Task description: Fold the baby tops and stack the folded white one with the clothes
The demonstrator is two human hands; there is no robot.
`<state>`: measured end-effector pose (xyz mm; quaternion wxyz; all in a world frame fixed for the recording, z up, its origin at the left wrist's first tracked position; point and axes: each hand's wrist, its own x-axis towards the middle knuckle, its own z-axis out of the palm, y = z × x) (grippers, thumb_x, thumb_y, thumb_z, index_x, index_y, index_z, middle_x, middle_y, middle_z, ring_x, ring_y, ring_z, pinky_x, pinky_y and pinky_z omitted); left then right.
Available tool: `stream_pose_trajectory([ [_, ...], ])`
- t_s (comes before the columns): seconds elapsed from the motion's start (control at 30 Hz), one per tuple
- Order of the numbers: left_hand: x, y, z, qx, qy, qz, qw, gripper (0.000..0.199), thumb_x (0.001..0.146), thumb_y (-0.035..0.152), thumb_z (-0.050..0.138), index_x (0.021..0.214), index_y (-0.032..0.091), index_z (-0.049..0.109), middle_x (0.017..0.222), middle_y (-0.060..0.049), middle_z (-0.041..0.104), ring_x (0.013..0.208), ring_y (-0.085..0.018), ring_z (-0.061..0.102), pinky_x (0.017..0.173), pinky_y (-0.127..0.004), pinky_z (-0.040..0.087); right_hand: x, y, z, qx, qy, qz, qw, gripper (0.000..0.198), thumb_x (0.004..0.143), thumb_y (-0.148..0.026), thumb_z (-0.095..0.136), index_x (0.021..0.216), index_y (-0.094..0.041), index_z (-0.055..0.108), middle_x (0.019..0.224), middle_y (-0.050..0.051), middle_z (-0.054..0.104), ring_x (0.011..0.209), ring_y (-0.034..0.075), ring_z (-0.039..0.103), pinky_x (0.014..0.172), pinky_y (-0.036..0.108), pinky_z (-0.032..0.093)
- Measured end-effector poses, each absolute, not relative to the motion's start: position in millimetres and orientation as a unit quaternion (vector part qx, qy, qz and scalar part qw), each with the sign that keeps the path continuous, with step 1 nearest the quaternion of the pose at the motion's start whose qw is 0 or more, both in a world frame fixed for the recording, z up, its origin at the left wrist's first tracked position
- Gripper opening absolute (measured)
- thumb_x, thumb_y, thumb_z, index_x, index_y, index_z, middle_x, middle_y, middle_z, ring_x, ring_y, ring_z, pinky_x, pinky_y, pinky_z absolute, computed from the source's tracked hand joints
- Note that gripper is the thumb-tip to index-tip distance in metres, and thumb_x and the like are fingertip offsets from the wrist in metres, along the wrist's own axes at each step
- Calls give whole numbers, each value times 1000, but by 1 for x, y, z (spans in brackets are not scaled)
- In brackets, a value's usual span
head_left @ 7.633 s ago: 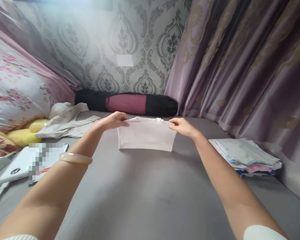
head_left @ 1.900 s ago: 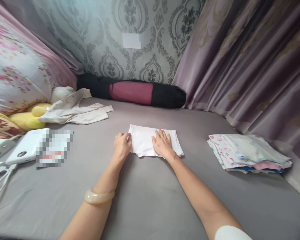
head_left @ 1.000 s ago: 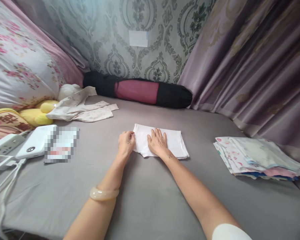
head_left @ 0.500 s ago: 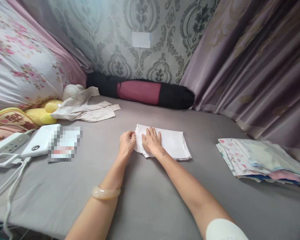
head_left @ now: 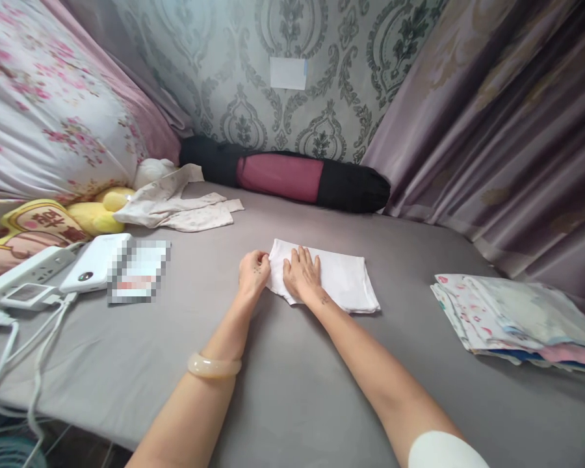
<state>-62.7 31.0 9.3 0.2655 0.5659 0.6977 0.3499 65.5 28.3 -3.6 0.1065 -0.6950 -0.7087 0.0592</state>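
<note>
Grey sheeting covers the bed (head_left: 292, 390), which runs back to a damask-patterned wall (head_left: 238, 58), with a long black and maroon bag (head_left: 280, 175) lying near its foot and a mauve curtain (head_left: 468, 117) hanging on the right. Near the middle of the sheeting lies a white garment (head_left: 344, 279), flat and compact, its layered edges showing at the right end, so it appears at least partly folded. On its left edge the left hand (head_left: 254, 273) is curled, thumb and fingertips drawn together as if pinching the fabric, though the exact grip is partly hidden. Palm down on the garment's left half, the right hand (head_left: 302, 276) rests with fingers extended, pressing on the cloth and grasping nothing. Well apart to the right sits a stack of folded fabrics (head_left: 526, 312), neat enough to judge as finished; the white garment lies separate from it. Far to the left, a pale patterned garment (head_left: 175, 205) is spread loosely beside a yellow plush toy (head_left: 95, 218), evidently not folded. Judged by this layout, most pieces look done, one is in hand and one remains loose.
</note>
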Motion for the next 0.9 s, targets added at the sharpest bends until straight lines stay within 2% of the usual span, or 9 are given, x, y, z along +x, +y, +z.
stream_pose_trajectory([
  [0.27,-65,35,5,556,706,361,251,31,86,23,47,98,15,73,96,-10,74,91,-21,66,84,-31,47,45,22,-1,-654,-745,74,109,58,100,-36,24,150,-9,34,159,14,28,147,27,19,118,49,9],
  [0.53,-65,36,4,549,705,374,249,30,86,23,47,96,16,74,94,-9,74,89,-21,66,83,-31,48,42,25,2,-652,-747,70,105,57,99,-33,25,148,-6,38,157,17,33,145,30,24,116,52,13],
  [0.77,-68,38,1,541,703,391,246,29,86,26,48,94,16,74,93,-10,75,87,-21,67,82,-30,49,36,44,7,-626,-767,95,102,59,101,-34,20,152,-7,29,160,11,28,148,25,20,119,48,12],
  [0.9,-68,39,-1,537,702,403,237,29,86,26,48,95,15,74,94,-10,75,88,-21,67,82,-30,48,35,46,3,-628,-766,95,94,59,101,-35,20,153,-9,29,160,11,27,148,24,20,118,48,11],
])
